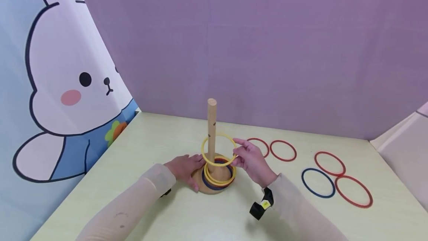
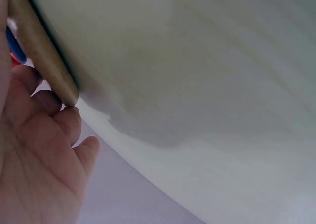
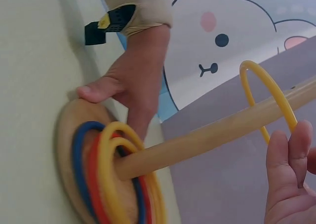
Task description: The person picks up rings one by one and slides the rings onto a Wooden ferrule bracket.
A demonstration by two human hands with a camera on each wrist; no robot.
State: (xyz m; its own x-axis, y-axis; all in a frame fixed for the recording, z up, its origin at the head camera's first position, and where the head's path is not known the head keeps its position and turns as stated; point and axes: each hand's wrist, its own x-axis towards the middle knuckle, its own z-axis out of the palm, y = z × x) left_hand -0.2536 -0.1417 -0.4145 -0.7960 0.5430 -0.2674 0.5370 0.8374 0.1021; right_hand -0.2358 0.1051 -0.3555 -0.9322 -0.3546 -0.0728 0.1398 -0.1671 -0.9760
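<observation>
Right grip (image 1: 250,161) pinches yellow ring (image 1: 217,165) around peg (image 1: 212,129); left grip (image 1: 185,167), spread, touches base (image 3: 66,140); wrist label (image 1: 265,204) unreadable

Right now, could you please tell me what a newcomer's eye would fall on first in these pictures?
Probably the large white cartoon animal at the head view's left. Next might come the wooden post mid-table, with a yellow ring that the right hand holds around it, above a stack of rings at its foot. Off to the right, four red rings and one blue ring lie on the table.
</observation>
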